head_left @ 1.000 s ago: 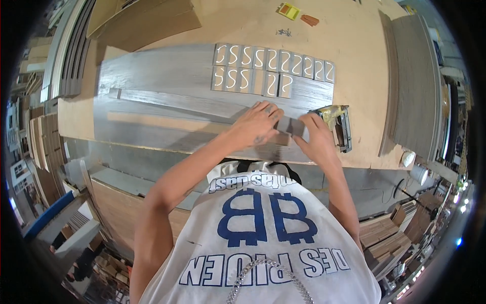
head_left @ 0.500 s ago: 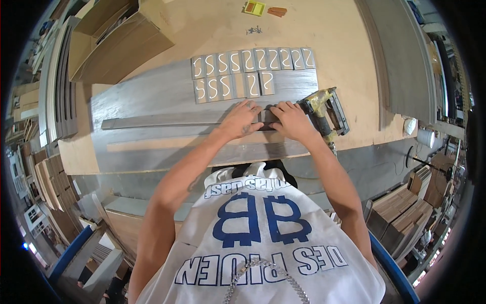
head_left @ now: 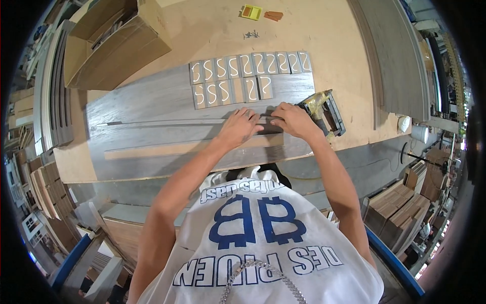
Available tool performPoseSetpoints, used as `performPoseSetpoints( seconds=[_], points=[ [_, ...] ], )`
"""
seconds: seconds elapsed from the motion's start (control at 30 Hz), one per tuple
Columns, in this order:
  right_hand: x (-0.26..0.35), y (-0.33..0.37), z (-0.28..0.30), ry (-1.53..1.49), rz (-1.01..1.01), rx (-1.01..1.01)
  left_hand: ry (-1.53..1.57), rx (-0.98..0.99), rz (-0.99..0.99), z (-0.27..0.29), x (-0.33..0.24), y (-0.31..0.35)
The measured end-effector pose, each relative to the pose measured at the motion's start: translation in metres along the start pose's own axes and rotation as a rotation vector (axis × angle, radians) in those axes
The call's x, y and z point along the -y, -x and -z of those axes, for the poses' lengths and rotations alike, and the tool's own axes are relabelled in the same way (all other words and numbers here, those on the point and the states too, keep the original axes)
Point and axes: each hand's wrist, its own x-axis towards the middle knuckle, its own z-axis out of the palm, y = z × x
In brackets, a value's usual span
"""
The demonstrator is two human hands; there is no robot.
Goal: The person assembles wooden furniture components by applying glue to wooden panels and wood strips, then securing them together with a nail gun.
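Observation:
A long, thin grey wooden strip (head_left: 172, 122) runs sideways across a broad grey panel (head_left: 136, 96). My left hand (head_left: 239, 126) is closed on this strip near its right part, fingers bent over the far side. Just to the right, my right hand (head_left: 297, 121) grips the strip's right end, which the fingers partly hide. A yellow and black nail gun (head_left: 320, 109) lies right beside my right hand. Beyond the hands sit two rows of small grey blocks (head_left: 246, 65), most carrying a white squiggle of glue. Nearer to me, a flat strip with a tan face (head_left: 152, 149) lies on the panel.
An open cardboard box (head_left: 119, 48) stands at the far left of the tan worktable (head_left: 344, 66). Far off lie a yellow tray (head_left: 251, 12), orange pieces (head_left: 274, 16) and a small pile of dark fasteners (head_left: 251, 35). Long boards (head_left: 400, 76) line the right side.
The strip shows a narrower face than before, as if tipped onto its edge between my hands. The hands stay close together. The whole view has shifted slightly.

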Motion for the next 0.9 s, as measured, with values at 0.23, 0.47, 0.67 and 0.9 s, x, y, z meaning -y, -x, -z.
performPoseSetpoints(
  seconds=[0.23,0.47,0.67,0.9],
  points=[
    [0.020,0.006,0.000,0.056,-0.103,-0.061,-0.092,0.007,0.024,0.007,0.017,0.015],
    [0.105,-0.023,0.046,-0.081,0.065,-1.257,-0.154,-0.111,-0.038,-0.004,0.024,0.018],
    [0.035,-0.064,-0.064,0.341,-0.167,-0.945,-0.057,-0.015,-0.057,0.006,0.025,0.012],
    [0.102,-0.043,0.021,0.100,-0.065,-1.293,-0.073,-0.160,-0.096,-0.010,0.028,0.022]
  ],
)
